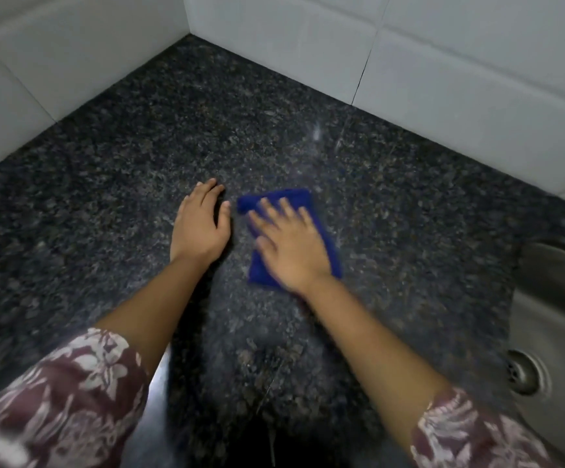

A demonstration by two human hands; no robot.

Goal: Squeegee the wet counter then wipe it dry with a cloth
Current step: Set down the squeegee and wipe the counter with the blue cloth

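A folded blue cloth (291, 197) lies flat on the dark speckled granite counter (122, 184). My right hand (288, 244) presses down on the cloth with its fingers spread, palm flat; the hand is motion-blurred. My left hand (201, 224) rests flat on the bare counter just left of the cloth, fingers together, holding nothing. Faint wet streaks (318, 136) glint on the stone behind the cloth. No squeegee is in view.
White tiled walls (443, 72) meet in a corner at the back, closing off the counter's left and far sides. A steel sink (551, 315) with a round drain (524, 373) lies at the right edge.
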